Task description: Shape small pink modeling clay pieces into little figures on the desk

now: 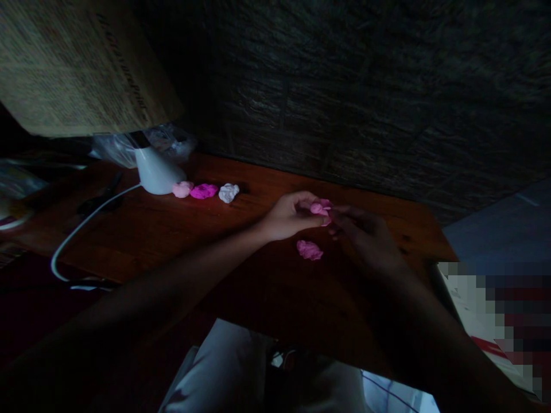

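Observation:
My left hand (289,215) is closed around a piece of pink modelling clay (319,209), its thumb along the near side. From the right, my right hand (364,232) pinches the edge of the same piece, with its fingertips partly in shadow. A second lump of pink clay (309,250) lies on the wooden table (253,281) just below my hands. Farther left, a pale pink lump (182,189), a bright magenta lump (204,191) and a white lump (229,193) sit in a row.
A lamp with a white base (157,170) and a printed shade (86,69) stands at the left, its white cord (88,221) curving toward me. Behind it lies a clear plastic bag (114,150). A dark textured wall (344,97) borders the table's back edge.

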Demonstrator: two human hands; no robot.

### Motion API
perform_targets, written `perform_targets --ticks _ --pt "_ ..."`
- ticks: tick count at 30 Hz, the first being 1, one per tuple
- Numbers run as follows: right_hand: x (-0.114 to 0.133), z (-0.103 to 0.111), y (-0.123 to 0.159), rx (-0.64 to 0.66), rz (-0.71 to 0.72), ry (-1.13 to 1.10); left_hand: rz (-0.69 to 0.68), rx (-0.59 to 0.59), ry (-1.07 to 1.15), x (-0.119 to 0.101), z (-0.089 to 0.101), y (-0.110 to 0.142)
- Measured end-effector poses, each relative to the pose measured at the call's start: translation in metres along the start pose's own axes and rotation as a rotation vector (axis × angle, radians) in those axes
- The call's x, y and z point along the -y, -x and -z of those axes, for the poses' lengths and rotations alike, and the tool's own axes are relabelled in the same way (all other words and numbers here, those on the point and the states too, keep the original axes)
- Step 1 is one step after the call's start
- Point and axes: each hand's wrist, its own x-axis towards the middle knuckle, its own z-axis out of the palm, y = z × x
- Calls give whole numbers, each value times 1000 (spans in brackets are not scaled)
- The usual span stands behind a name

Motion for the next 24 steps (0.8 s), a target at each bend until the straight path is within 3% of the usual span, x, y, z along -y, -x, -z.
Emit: perform_targets --ticks 24 --pt "2 0 1 -67 116 82 -13 -12 10 -1 1 0"
